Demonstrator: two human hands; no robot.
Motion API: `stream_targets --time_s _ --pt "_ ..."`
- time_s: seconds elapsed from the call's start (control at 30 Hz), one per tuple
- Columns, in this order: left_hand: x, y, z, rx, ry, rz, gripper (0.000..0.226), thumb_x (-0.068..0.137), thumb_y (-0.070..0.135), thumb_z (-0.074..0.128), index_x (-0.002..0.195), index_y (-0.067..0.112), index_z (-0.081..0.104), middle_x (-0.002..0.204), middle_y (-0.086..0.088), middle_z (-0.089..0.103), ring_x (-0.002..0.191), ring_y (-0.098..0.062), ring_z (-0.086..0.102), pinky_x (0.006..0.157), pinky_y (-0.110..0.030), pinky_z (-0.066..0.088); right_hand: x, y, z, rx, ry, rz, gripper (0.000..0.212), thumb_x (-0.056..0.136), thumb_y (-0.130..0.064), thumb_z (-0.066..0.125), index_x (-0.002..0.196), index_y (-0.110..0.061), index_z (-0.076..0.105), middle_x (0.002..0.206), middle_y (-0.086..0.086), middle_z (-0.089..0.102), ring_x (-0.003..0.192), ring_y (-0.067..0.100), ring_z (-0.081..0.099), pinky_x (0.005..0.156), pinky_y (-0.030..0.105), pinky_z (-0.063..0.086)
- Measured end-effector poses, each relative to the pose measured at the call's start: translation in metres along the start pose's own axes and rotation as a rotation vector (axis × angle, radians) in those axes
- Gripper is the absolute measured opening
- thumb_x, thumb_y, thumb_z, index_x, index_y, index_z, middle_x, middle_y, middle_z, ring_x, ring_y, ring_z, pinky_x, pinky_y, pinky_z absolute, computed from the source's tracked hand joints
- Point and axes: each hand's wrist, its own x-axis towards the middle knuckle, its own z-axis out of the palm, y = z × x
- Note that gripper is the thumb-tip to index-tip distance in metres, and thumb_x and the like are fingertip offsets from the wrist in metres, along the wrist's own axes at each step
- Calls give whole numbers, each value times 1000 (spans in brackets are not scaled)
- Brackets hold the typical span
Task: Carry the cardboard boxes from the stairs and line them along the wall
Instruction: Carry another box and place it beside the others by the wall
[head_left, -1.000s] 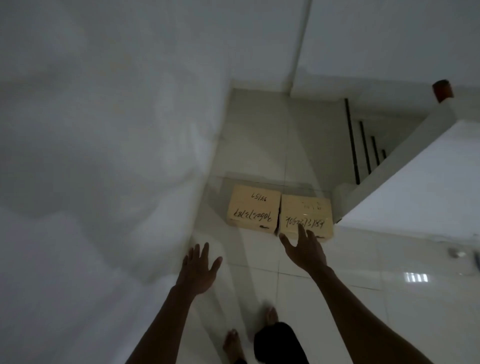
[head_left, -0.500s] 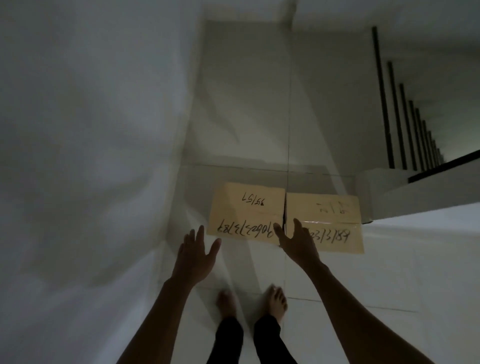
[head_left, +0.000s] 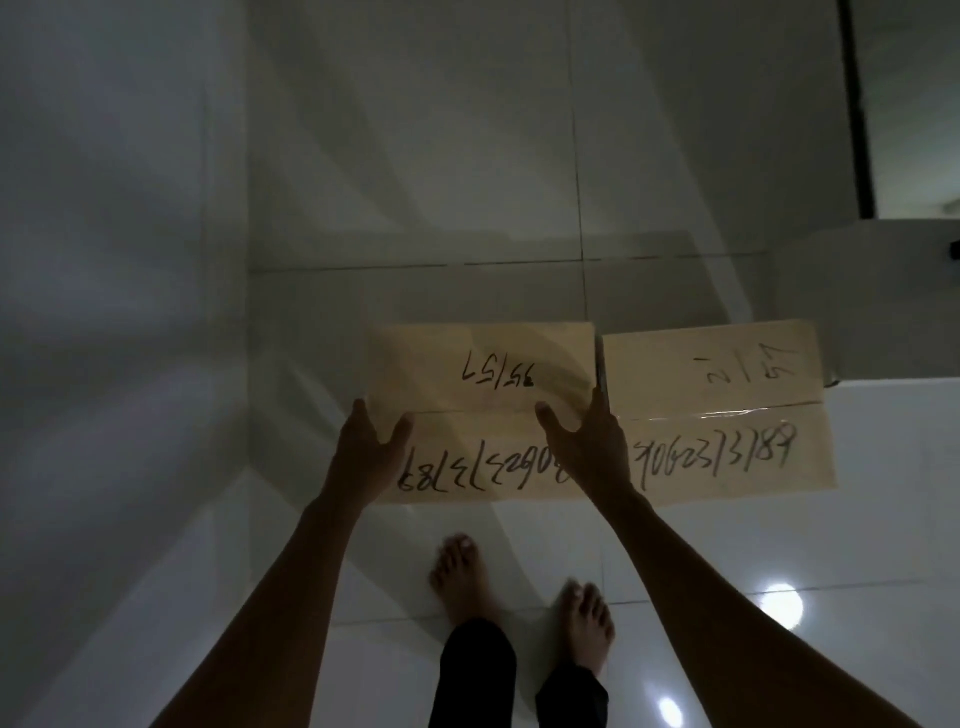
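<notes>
Left box (head_left: 483, 410) lies flat on the floor (head_left: 415, 156), long axis near-to-far, touching the right box (head_left: 722, 410). Left hand (head_left: 363, 452) and right hand (head_left: 592, 447) spread wide at its sides; grip apparently incomplete. Bare feet (head_left: 462, 577) stand near.

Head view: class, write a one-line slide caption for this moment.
Both hands, left hand and right hand, reach onto the left cardboard box beside the right cardboard box.

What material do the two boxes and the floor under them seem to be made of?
Left box and right box: likely cardboard, matte tan, with marker writing; a shiny strip on the right one looks like clear tape. Floor: probably glazed tile, white and glossy, with grout lines and bright reflections of lights.
</notes>
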Motion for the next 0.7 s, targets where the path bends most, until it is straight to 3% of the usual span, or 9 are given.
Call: stream_targets --time_s 0.1,0.23,0.33,0.4,0.5,0.6,0.7 --pt "20 -6 6 -99 48 -112 95 91 50 60 157 9 5 158 -21 28 142 -38 35 111 -43 35 12 1 8 -26 55 -89 92 84 -46 78 154 -8 33 143 17 56 123 37 62 76 23 57" --pt "44 -21 2 -202 163 -172 107 78 62 69 155 10 16 155 -21 34 140 -38 38 112 -48 38 27 -1 23 -44 36 -70 101 67 -69 75 145 -12 45 141 13 54 129 31 55 93 43 58" --pt "56 -30 4 -234 148 -182 107 72 63 74 153 13 25 151 -16 42 136 -37 44 107 -48 43 41 9 33 24 -27 6 116 49 -88 72 139 -18 48 129 5 65 117 23 66 87 46 62" --pt "61 -36 7 -272 144 -168 97 72 60 76 148 16 36 146 -11 49 132 -35 48 106 -46 44 45 17 37 152 -134 119 116 41 -89 76 133 -23 52 119 5 72 101 23 75 77 47 66" --pt "54 -45 6 -313 141 -175 83 73 58 76 140 19 48 138 -9 57 124 -33 55 101 -45 49 42 19 34 251 -163 137 100 49 -73 87 130 -24 54 115 7 74 94 22 78 70 42 67" --pt "17 -54 -7 -379 173 -186 81 65 65 75 132 24 56 128 -6 65 115 -30 62 95 -48 54 17 1 17 197 -193 122 74 72 -51 87 131 -18 56 113 8 75 90 22 76 59 28 63" --pt "-55 -53 -32 -432 198 -210 81 68 62 76 137 24 52 132 -6 63 120 -31 59 100 -48 50 -28 -32 -13 116 -239 148 80 69 -56 87 133 -18 58 114 9 77 93 27 77 71 40 65"
